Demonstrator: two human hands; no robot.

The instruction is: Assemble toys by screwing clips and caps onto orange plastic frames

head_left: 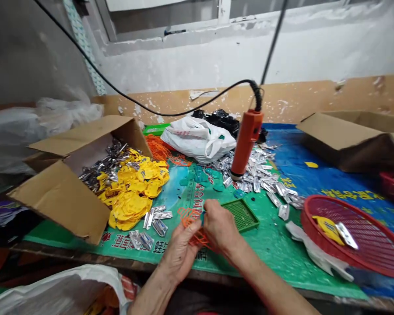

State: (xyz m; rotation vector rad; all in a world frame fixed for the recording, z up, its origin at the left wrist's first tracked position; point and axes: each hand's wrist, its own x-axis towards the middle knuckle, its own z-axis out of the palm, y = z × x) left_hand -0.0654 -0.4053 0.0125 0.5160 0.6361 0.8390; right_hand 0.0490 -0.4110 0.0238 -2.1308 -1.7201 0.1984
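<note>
Both hands meet low in the middle, over the front of the green sheet. Thin orange plastic strands in an open lattice [185,214] run between them; their exact kind is hard to make out. My left hand [182,251] is closed on this lattice, thumb on top. Curled into a fist against its right side is my right hand [220,226], with a small teal bit [202,217] showing at the fingers; what else it grips is hidden. Just behind the right hand lies a green perforated tray [241,214]. An orange-red electric screwdriver [246,142] hangs above, on a black cable.
Yellow plastic pieces [131,205] spill from a cardboard box [65,201] at left. Silvery metal parts [256,175] are heaped behind the screwdriver. A red basket [351,262] stands at right, another cardboard box [344,135] behind it. A white bag [197,140] sits at the back.
</note>
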